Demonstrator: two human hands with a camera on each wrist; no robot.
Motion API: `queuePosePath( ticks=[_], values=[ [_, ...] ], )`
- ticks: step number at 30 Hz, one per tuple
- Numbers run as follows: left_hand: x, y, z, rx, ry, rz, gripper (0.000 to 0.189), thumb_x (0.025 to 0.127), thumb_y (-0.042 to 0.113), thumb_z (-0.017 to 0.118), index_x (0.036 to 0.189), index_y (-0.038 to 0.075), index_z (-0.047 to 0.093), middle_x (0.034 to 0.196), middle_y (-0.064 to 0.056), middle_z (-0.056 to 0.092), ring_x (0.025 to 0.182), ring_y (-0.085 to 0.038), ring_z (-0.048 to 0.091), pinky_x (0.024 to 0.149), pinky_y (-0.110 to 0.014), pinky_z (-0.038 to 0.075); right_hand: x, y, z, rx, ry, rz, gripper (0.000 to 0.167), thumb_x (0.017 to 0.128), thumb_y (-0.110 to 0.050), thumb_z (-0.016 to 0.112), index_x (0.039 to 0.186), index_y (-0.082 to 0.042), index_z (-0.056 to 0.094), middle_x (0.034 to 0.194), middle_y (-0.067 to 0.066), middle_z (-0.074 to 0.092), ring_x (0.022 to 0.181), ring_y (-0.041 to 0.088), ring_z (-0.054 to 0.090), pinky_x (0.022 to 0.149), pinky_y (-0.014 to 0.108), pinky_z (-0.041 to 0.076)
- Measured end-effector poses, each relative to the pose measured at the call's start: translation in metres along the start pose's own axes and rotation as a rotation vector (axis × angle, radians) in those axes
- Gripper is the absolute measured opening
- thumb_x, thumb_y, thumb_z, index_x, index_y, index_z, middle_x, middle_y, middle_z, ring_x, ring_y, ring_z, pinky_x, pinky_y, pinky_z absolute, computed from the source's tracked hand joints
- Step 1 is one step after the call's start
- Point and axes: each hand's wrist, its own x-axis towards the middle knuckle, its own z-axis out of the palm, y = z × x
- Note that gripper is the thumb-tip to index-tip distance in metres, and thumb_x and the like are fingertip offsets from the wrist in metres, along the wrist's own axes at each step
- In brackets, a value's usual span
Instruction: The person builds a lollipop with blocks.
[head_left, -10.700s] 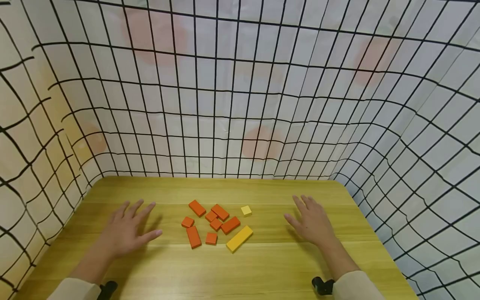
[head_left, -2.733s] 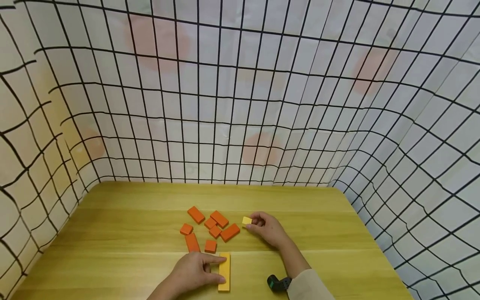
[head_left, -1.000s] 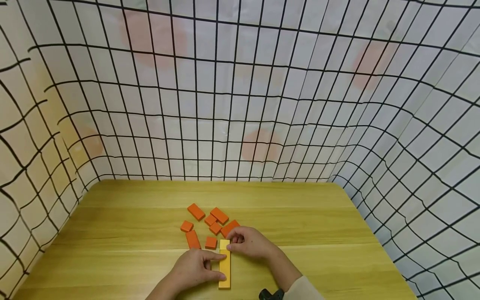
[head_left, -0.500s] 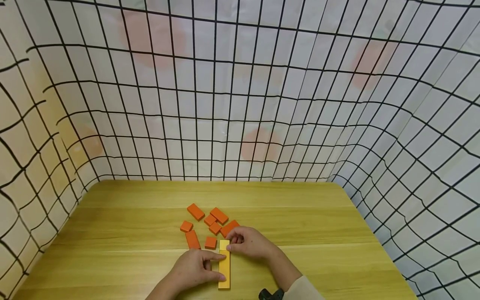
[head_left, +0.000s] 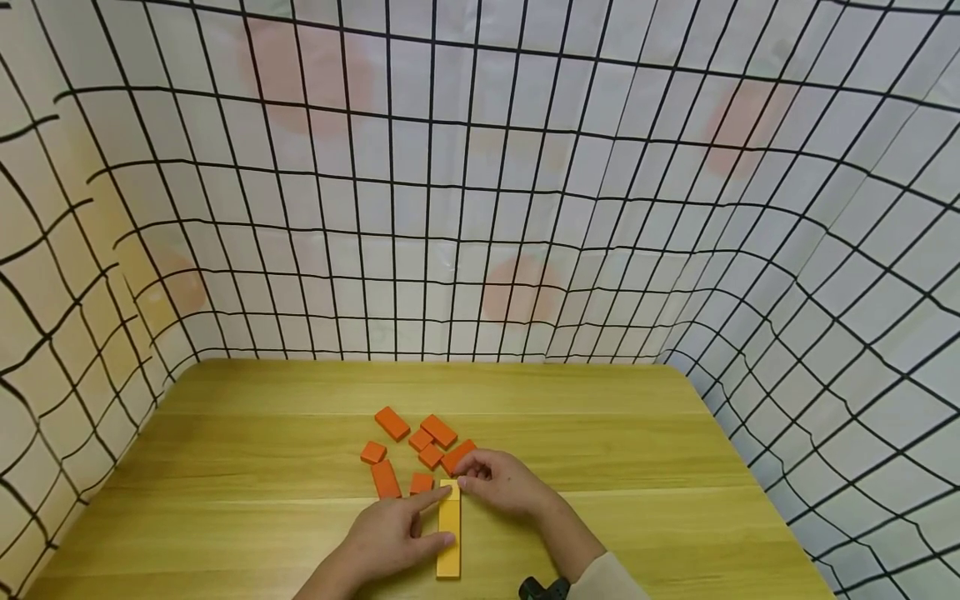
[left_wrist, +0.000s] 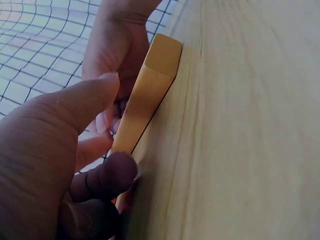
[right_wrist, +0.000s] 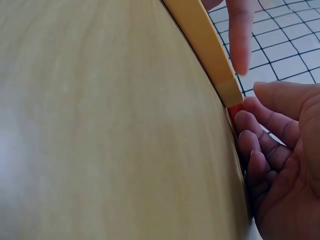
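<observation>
**Position and Contact Check**

I set 12 o'clock at the far edge of the wooden table (head_left: pixel 585 433). The long yellow block (head_left: pixel 448 558) lies flat, its length on the 12-to-6 line. The small yellow block (right_wrist: pixel 230 93) sits against its 12 o'clock end; in the right wrist view I see the seam, with the two pieces in line.

1. Left hand (head_left: pixel 386 529): located at 9 o'clock of the long yellow block. I read thumb and index finger spread apart. The index finger reaches over the small yellow block, and the thumb lies over the middle of the long one. I cannot confirm contact under either tip.

2. Right hand (head_left: pixel 506 483): located at 3 o'clock of the small yellow block. I read its fingers as loosely bent, their tips just beside that block. The right wrist view shows the thumb tip apart from it, so I record no pinch.

3. Surroundings: from the small yellow block, eight orange blocks (head_left: pixel 392 423) lie scattered between 9 and 12 o'clock. The right hand partly covers one. A black device (head_left: pixel 543 589) sits at the right wrist, beside a pale sleeve (head_left: pixel 609 579).
</observation>
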Motion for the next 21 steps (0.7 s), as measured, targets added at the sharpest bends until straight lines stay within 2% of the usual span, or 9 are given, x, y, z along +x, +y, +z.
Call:
queuePosePath(
  ticks=[10, 21],
  values=[
    [0.0053, -0.0024, -0.0031, -0.060, -0.047, -0.013, 0.064, 0.089, 0.054, 0.072, 0.146, 0.027, 0.058, 0.052, 0.015, 0.042, 0.044, -0.001, 0.035, 0.044, -0.023, 0.029, -0.0009, 0.0002, 0.0003, -0.002, 0.005, -0.005, 0.008, 0.100, -0.026, 0.067, 0.106, -0.024, 0.071, 0.092, -0.004, 0.063, 0.082, 0.011, 0.056, 0.073, 0.027, 0.046],
    [0.0076, -0.0022, -0.0044, -0.066, -0.046, -0.024, 0.064, 0.086, 0.055, 0.076, 0.143, 0.029, 0.061, 0.055, 0.014, 0.046, 0.047, -0.001, 0.037, 0.045, -0.023, 0.030, 0.0002, 0.0035, -0.0009, 0.013, 0.012, -0.004, 0.008, 0.100, -0.027, 0.066, 0.106, -0.027, 0.071, 0.093, -0.004, 0.064, 0.083, 0.013, 0.056, 0.074, 0.027, 0.046]
  ],
)
